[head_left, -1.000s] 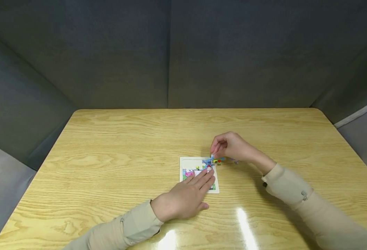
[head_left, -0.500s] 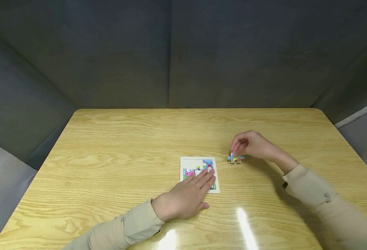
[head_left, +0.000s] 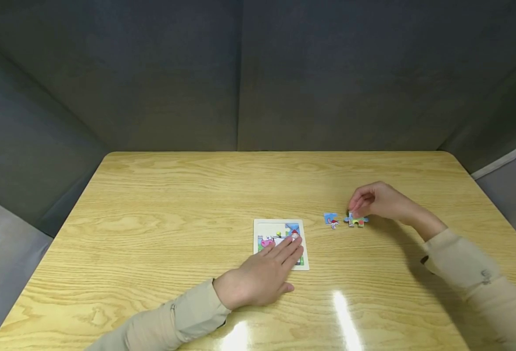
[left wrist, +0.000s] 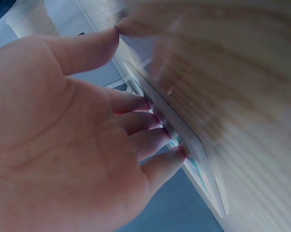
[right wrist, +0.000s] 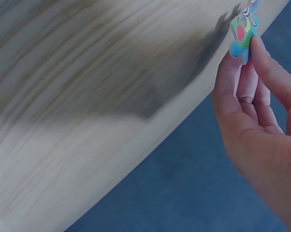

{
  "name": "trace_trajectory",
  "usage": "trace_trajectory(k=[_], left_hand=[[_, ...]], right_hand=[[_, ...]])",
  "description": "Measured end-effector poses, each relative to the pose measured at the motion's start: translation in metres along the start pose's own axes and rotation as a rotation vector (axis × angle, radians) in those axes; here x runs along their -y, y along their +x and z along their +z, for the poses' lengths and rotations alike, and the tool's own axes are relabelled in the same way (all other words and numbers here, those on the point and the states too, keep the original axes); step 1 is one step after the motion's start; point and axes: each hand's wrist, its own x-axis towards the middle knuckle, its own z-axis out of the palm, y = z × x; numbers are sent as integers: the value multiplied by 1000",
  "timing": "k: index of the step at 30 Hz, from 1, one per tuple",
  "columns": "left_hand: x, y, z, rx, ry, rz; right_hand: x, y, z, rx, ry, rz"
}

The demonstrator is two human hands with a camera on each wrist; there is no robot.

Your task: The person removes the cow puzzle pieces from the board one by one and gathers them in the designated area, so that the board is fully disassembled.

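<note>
A square jigsaw puzzle in a white tray (head_left: 256,229) lies mid-table, showing part of a cow and a red-roofed windmill. The left hand (head_left: 264,273) rests on it with straight fingers, covering its lower part; in the left wrist view its fingertips (left wrist: 180,153) press on the puzzle. To the right, the right hand (head_left: 383,202) pinches a puzzle piece (head_left: 357,221) with blue, green and red print between thumb and fingers. In the right wrist view this puzzle piece (right wrist: 243,35) is held at the fingertips. Another blue puzzle piece (head_left: 330,219) lies between the tray and the right hand.
The wood-grain table (head_left: 174,209) stretches out around the tray. Dark grey cloth panels (head_left: 152,78) stand behind it and at both sides. Bright light reflections show on the table near the front.
The right hand has moved right from the tray's upper right corner, carrying the puzzle piece. The blue piece on the table now shows uncovered. The left hand has stayed in place.
</note>
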Motion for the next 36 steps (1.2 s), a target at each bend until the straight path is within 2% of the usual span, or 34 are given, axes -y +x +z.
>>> trace_trajectory(k=[12,36], left_hand=[[0,1,0,-2,-2,1],[1,1,4,-8,-18,15]], right_hand=[[-23,-1,-13,-39,-14,53],[-28,0,-14,-34,39,42]])
